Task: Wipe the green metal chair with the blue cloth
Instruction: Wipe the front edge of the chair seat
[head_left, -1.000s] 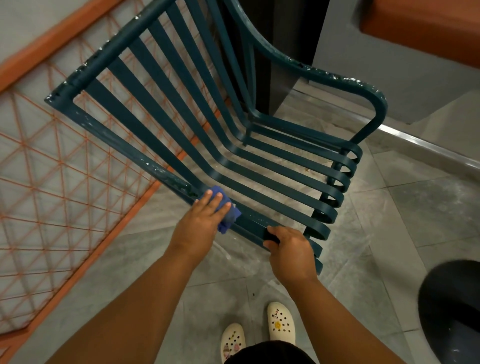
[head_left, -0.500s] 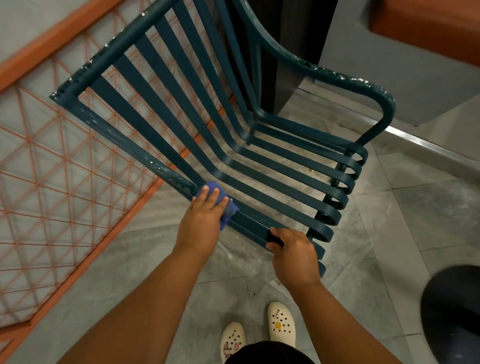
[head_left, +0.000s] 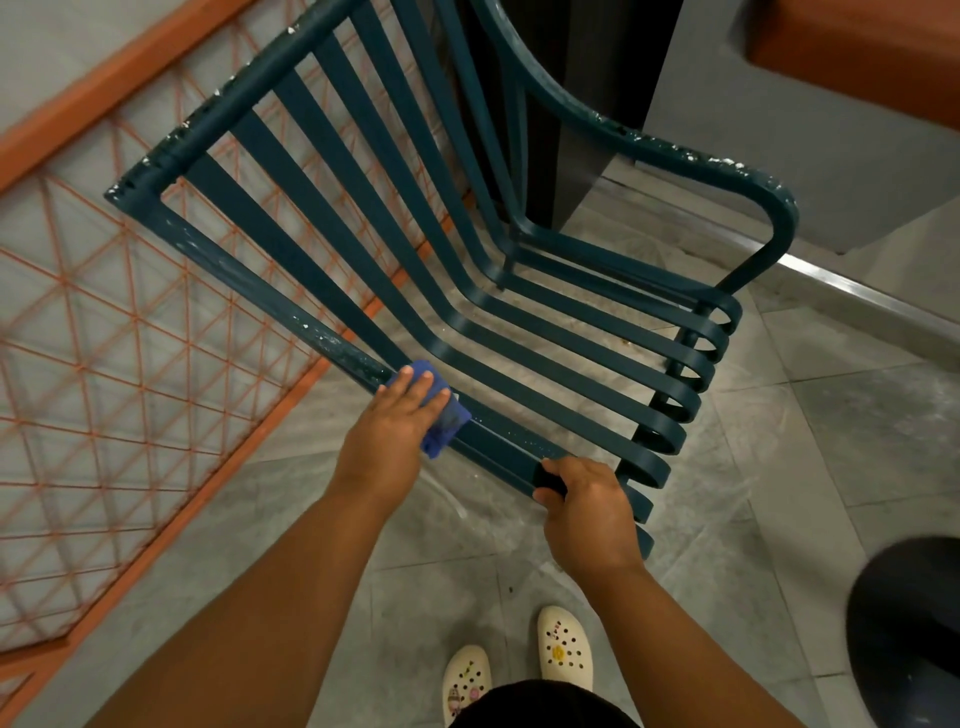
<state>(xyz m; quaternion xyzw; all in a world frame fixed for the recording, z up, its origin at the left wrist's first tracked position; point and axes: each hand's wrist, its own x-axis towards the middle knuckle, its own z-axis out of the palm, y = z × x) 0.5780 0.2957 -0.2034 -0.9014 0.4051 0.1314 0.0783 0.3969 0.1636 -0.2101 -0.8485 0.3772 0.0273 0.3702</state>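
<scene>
Scene: A person stood over a green metal chair (head_left: 467, 291) on a grey tiled floor (head_left: 831, 441), seen from a head-worn camera; the chair filled the frame from 10 to 3 o'clock.
Cloth: The blue cloth (head_left: 441, 415) lay bunched on the chair's near side rail (head_left: 249, 275), just left of centre, pinned under the left hand (head_left: 395, 426).
Left hand: Its fingers lay fairly straight and flat over the cloth, pressing it onto the rail rather than curling round it.
Right hand: The right hand (head_left: 587, 514), toward 5 o'clock, gripped the low front end of the same rail, fingers wrapped round the metal, apparently steadying the chair.
Step in hand: Wiping up the rail, by the look of it.
Doing it well: Firm, even pressure along the rail's length should suit; the flaked white specks near 10 o'clock may need repeated passes, and the steadying grip ought to hold so the chair does not slide.
Change: Compared with a second earlier, the cloth and left hand sat higher up the rail, toward 10 o'clock, while the right hand kept its grip at the same spot.
Surroundings: An orange lattice railing (head_left: 104, 389) ran at 9 o'clock; pale clogs (head_left: 563, 649) showed at 6 o'clock.
</scene>
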